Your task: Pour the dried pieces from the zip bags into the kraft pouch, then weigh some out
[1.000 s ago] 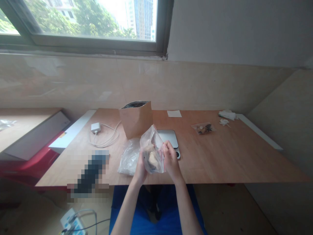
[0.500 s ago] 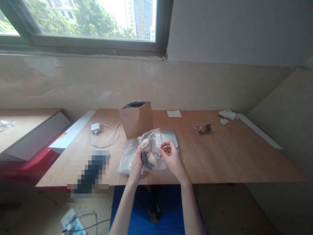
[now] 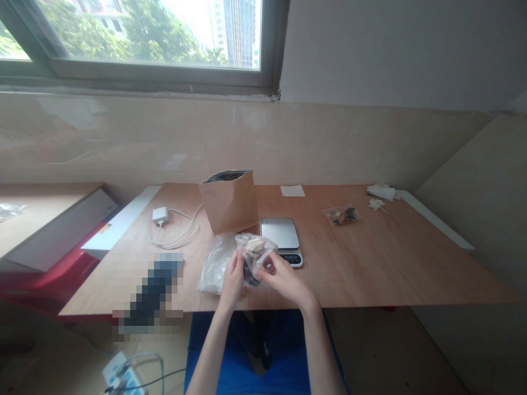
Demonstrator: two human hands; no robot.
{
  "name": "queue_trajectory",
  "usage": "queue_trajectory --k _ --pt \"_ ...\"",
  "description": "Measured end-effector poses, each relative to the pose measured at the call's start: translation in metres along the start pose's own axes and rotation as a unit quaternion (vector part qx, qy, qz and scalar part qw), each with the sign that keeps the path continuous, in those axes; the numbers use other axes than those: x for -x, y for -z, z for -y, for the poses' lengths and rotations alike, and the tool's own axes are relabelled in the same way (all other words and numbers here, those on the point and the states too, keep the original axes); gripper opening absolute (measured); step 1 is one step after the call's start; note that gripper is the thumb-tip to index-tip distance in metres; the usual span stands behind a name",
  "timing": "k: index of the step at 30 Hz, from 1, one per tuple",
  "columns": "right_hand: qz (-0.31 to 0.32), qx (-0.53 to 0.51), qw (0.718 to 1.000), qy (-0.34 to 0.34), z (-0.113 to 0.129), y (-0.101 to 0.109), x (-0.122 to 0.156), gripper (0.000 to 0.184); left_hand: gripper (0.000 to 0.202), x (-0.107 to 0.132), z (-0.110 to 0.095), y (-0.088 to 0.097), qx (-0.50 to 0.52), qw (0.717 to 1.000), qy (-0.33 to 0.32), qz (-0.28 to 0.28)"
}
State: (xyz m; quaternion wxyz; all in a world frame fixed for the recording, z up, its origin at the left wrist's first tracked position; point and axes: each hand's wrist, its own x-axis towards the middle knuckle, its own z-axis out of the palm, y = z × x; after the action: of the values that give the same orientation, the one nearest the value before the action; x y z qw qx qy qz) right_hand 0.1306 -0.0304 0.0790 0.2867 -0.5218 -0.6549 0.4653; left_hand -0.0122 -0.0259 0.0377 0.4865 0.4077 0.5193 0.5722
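Observation:
Between my two hands is a clear zip bag (image 3: 256, 248) with pale and dark dried pieces inside. My left hand (image 3: 234, 277) grips its left side, thumb at the front. My right hand (image 3: 282, 274) pinches the bag's right side with thumb and fingers. Just behind the bag stands a kitchen scale (image 3: 280, 233) with a silver plate and a dark display strip. Left of my left hand lies a heap of clear plastic bags (image 3: 214, 266). An upright brown paper pouch (image 3: 229, 204), its top open, stands behind that heap.
A white charger (image 3: 160, 215) with its cable lies at the left, near a blurred dark object (image 3: 154, 293). A white paper (image 3: 292, 191) is at the back. On the right are another filled bag (image 3: 341, 215) and white crumpled items (image 3: 382, 192).
The bag is folded down and more bunched between my hands. My right hand has moved lower and to the left, and the scale's plate and display now show.

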Motion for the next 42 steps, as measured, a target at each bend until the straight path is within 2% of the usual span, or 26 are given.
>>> queue_trajectory --k 3,7,10,14,18,23,28,31,35,38,42 --pt "-0.008 -0.015 1.0 0.013 -0.002 -0.001 -0.002 0.026 0.04 -0.001 0.0 0.001 -0.015 1.0 0.005 0.0" --pt "-0.01 -0.064 0.998 0.014 -0.008 -0.005 -0.007 0.02 0.037 -0.002 0.0 0.003 -0.024 0.999 0.019 -0.027" --pt "-0.009 -0.087 0.996 0.015 -0.009 -0.008 -0.009 0.02 0.033 -0.003 0.0 0.003 -0.02 0.999 0.034 -0.037" --pt "-0.04 -0.102 0.994 0.027 -0.006 -0.011 -0.01 0.023 0.033 -0.002 -0.005 0.003 -0.019 0.997 0.046 -0.062" --pt "-0.062 -0.125 0.989 0.041 -0.003 -0.01 -0.01 0.026 0.039 0.0 -0.01 0.004 -0.014 0.998 0.028 -0.045" --pt "-0.065 -0.139 0.985 0.078 0.006 -0.006 -0.008 0.03 0.048 0.001 -0.009 0.006 0.025 0.997 0.072 -0.028" --pt "-0.099 -0.118 0.979 0.135 0.016 -0.001 -0.004 0.027 0.044 0.002 -0.006 0.003 0.083 0.992 0.087 -0.022" --pt "-0.132 -0.125 0.977 0.115 0.018 0.003 -0.004 0.029 0.044 0.0 -0.003 0.004 0.092 0.991 0.09 -0.021" --pt "-0.118 -0.147 0.978 0.093 0.016 0.005 -0.005 0.03 0.044 -0.001 -0.004 0.004 0.081 0.993 0.075 -0.028" --pt "-0.116 -0.138 0.981 0.077 0.013 0.004 -0.006 0.026 0.047 0.002 -0.01 0.002 0.07 0.995 0.076 -0.008" --pt "-0.145 -0.1 0.982 0.062 0.011 -0.002 -0.009 0.022 0.054 0.005 -0.016 0.001 0.078 0.992 0.094 0.009"
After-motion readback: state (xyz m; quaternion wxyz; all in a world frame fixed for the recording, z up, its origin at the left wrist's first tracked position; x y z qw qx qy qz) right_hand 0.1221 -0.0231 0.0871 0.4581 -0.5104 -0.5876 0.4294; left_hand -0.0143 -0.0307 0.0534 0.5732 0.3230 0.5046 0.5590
